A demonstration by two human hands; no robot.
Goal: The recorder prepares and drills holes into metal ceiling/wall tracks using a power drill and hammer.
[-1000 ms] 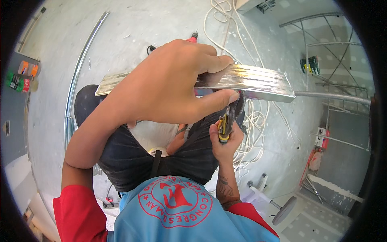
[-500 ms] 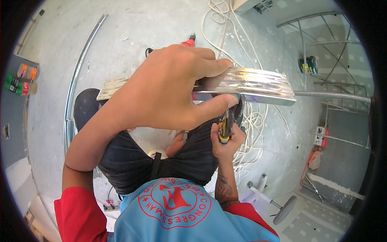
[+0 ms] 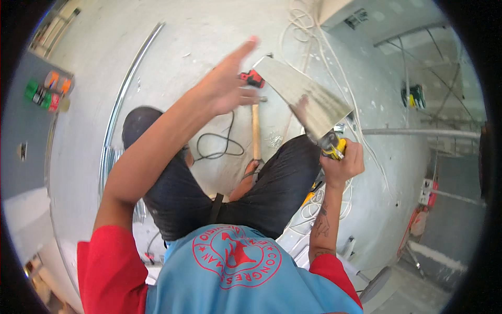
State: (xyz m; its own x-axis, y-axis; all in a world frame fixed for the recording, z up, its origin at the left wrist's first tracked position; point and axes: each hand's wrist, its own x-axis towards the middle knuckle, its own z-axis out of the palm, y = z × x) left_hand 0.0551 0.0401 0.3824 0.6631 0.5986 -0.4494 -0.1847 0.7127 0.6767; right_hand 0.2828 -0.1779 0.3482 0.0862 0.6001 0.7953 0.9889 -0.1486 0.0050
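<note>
Metal piece (image 3: 311,94) is up beyond my right knee (image 3: 303,153), at the head of the yellow-handled tool (image 3: 335,148) my right grip (image 3: 344,163) clasps, my left grip (image 3: 230,93) spread empty; what's finished or left, I cannot tell.

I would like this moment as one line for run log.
left hand: open, empty | right hand: gripping yellow-black tool | metal piece: raised at tool's end | hammer: on floor
</note>
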